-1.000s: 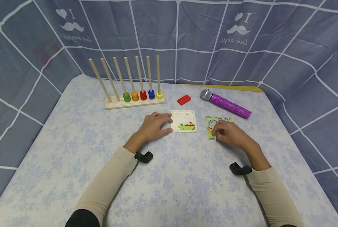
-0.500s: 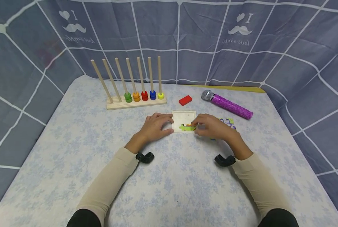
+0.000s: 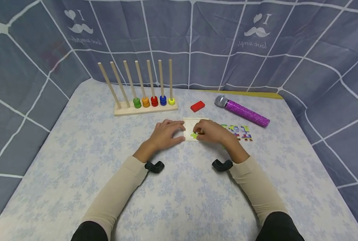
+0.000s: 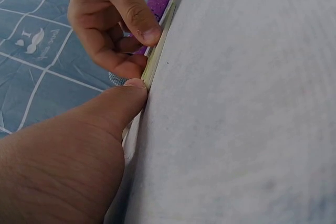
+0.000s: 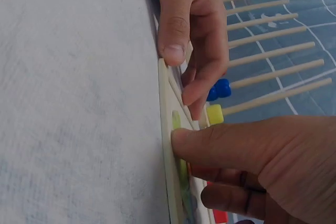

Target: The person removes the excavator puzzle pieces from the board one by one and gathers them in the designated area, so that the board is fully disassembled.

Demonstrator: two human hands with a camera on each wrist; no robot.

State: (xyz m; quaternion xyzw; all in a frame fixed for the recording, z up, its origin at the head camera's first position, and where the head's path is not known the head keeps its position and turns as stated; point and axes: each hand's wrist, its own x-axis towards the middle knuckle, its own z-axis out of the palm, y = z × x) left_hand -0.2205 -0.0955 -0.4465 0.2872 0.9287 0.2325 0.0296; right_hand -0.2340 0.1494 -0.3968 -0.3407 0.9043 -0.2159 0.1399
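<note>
A small square wooden puzzle tray (image 3: 189, 123) lies flat in the middle of the table. My left hand (image 3: 165, 134) holds its left edge, thumb at the near corner and curved fingers toward the far one. Over the tray's right half, my right hand (image 3: 212, 132) pinches a small puzzle piece, mostly hidden by the fingers. A green puzzle piece (image 3: 194, 135) shows in the tray beside those fingertips. In the right wrist view, the right thumb (image 5: 210, 145) is down at the green print inside the rim. Several loose puzzle pieces (image 3: 245, 134) lie right of the tray, partly behind the right hand.
Behind the tray lies a red block (image 3: 198, 106), with a purple glitter microphone (image 3: 246, 113) to its right. A wooden peg stand (image 3: 145, 108) with coloured beads stands at the back left. A grey grid-pattern curtain (image 3: 172, 36) hangs behind the table.
My right hand has moved left from the loose pieces to over the tray, uncovering several of them. My left hand has stayed at the tray's left edge.
</note>
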